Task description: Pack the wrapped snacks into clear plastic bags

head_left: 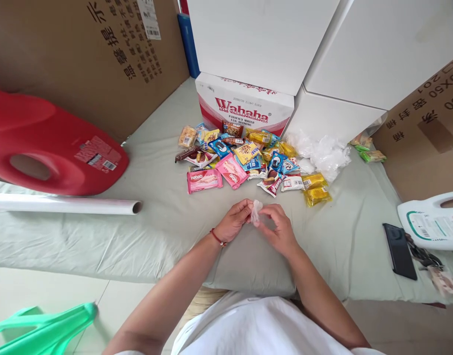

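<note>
Between my two hands, just in front of the snack pile, is a small crumpled piece of clear plastic, perhaps a thin bag point(255, 213). My left hand point(237, 217), with a red cord bracelet on its wrist, pinches its left side. On the other side, my right hand point(280, 228) has thumb and forefinger closed on its edge. Beyond them lies a heap of wrapped snacks: pink wafer packs point(204, 181), yellow cookie packets point(247, 152), blue packets point(219, 147) and yellow-wrapped cakes point(317, 196). A bunch of clear plastic bags point(328, 153) rests right of the heap.
A Wahaha water carton point(245, 106) stands behind the snacks. To the left are a red detergent jug point(59, 148) and a white roll point(63, 203). A phone point(399, 250), keys point(421, 252) and a white bottle point(434, 222) lie right. Large cardboard boxes point(82, 54) flank the sheet-covered surface.
</note>
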Demonstrator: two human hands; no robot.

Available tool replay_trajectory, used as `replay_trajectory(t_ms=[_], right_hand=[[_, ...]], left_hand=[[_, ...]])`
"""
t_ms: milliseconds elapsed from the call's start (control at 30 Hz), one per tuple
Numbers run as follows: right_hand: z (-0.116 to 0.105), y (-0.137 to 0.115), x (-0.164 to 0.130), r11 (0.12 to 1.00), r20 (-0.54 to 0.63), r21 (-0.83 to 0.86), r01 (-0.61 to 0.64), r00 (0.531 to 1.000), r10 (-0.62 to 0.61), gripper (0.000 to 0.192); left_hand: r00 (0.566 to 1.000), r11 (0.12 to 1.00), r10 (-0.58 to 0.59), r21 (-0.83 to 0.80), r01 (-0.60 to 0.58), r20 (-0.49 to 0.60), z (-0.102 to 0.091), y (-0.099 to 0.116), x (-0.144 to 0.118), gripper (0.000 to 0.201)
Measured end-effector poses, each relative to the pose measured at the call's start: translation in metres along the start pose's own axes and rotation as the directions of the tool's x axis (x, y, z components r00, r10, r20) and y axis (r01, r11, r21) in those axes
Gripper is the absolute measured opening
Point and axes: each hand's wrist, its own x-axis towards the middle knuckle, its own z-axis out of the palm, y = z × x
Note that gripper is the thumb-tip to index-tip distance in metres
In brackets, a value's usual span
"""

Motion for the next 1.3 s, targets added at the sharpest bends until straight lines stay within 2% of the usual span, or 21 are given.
replay_trajectory(t_ms=[33,100,167,233,300,367,433,500,600,700,767,833,900,933,967,1033,1100,1133,1233,1267,1300], right_hand=[[0.001,0.0,0.001,1.0,0.014,0.019,-0.024,1.0,0.024,0.021],[0.0,0.0,0.004,0.973,0.048,0.182,-0.144,0.989,0.138,0.026],[-0.003,0.001,0.006,0.864,0.075,0.408,-0.295,0.954,0.291,0.034],[-0.007,0.0,0.006,0.748,0.063,0.555,-0.364,0.915,0.399,0.039],[-0.009,-0.003,0.004,0.728,-0.003,0.589,-0.351,0.9,0.436,0.038],[-0.008,-0.006,0.002,0.781,-0.069,0.536,-0.321,0.905,0.42,0.035],[-0.006,-0.008,0.0,0.82,-0.092,0.479,-0.313,0.911,0.402,0.032],[-0.006,-0.007,-0.001,0.787,-0.09,0.527,-0.321,0.9,0.427,0.03],[-0.014,-0.003,0.0,0.576,-0.052,0.749,-0.327,0.838,0.543,0.031],[-0.027,0.004,0.001,0.368,0.021,0.868,-0.335,0.763,0.646,0.03],[-0.034,0.011,0.001,0.292,0.055,0.897,-0.333,0.738,0.673,0.029],[-0.038,0.018,-0.002,0.255,0.087,0.904,-0.342,0.733,0.674,0.03],[-0.04,0.024,-0.006,0.306,0.099,0.864,-0.401,0.729,0.678,0.032],[-0.04,0.026,-0.009,0.386,0.066,0.814,-0.435,0.728,0.683,0.033],[-0.04,0.026,-0.012,0.495,-0.007,0.741,-0.454,0.732,0.681,0.034],[-0.042,0.024,-0.017,0.718,-0.226,0.556,-0.419,0.755,0.615,0.034],[-0.044,0.018,-0.017,0.864,-0.389,0.383,-0.325,0.792,0.47,0.036],[-0.045,0.015,-0.015,0.907,-0.413,0.309,-0.286,0.819,0.399,0.039],[-0.044,0.008,-0.004,0.959,-0.311,0.109,-0.26,0.908,0.281,0.063],[-0.042,0.007,0.0,0.959,-0.266,0.064,-0.274,0.922,0.281,0.063],[-0.041,0.008,0.005,0.957,-0.23,0.037,-0.289,0.929,0.289,0.055]], left_hand=[[1.0,1.0,-0.005,-0.014,0.006,0.005,0.0,0.001,0.0,0.046],[1.0,0.997,-0.028,-0.078,0.028,0.006,-0.002,0.003,-0.001,0.047],[0.999,0.987,-0.038,-0.155,0.037,-0.003,-0.003,0.006,-0.002,0.047],[0.999,0.978,-0.033,-0.206,0.032,-0.001,-0.003,0.008,-0.003,0.047],[1.0,0.973,-0.019,-0.229,0.021,0.009,-0.003,0.008,-0.004,0.053],[1.0,0.978,0.008,-0.208,-0.003,0.019,-0.001,0.005,-0.005,0.065],[0.999,0.99,0.045,-0.132,-0.04,0.031,0.0,0.002,-0.006,0.077],[0.996,0.998,0.051,-0.028,-0.049,0.07,0.0,-0.001,-0.006,0.077],[0.994,0.994,0.026,0.101,-0.036,0.104,-0.002,-0.004,-0.004,0.039],[0.997,0.99,0.03,0.139,-0.04,0.075,-0.003,-0.002,-0.002,0.032],[0.999,0.998,0.034,0.06,-0.036,0.031,-0.003,0.0,-0.001,0.03],[1.0,0.995,0.008,-0.095,-0.009,-0.012,-0.003,0.004,-0.001,0.029],[0.999,0.966,-0.044,-0.254,0.036,-0.024,-0.003,0.008,-0.001,0.029],[0.998,0.95,-0.067,-0.307,0.058,-0.019,-0.004,0.01,-0.001,0.03],[0.997,0.939,-0.081,-0.337,0.071,-0.016,-0.004,0.011,-0.001,0.03],[0.996,0.938,-0.083,-0.34,0.067,-0.03,-0.004,0.012,-0.001,0.03],[0.996,0.955,-0.061,-0.294,0.041,-0.057,-0.003,0.012,-0.002,0.029],[0.997,0.964,-0.047,-0.266,0.028,-0.065,-0.002,0.011,-0.002,0.03],[0.998,0.982,-0.012,-0.189,0.001,-0.058,0.003,0.01,-0.003,0.032],[0.998,0.985,-0.006,-0.172,-0.004,-0.057,0.004,0.01,-0.004,0.032],[0.998,0.987,-0.002,-0.16,-0.008,-0.062,0.004,0.01,-0.004,0.032]])
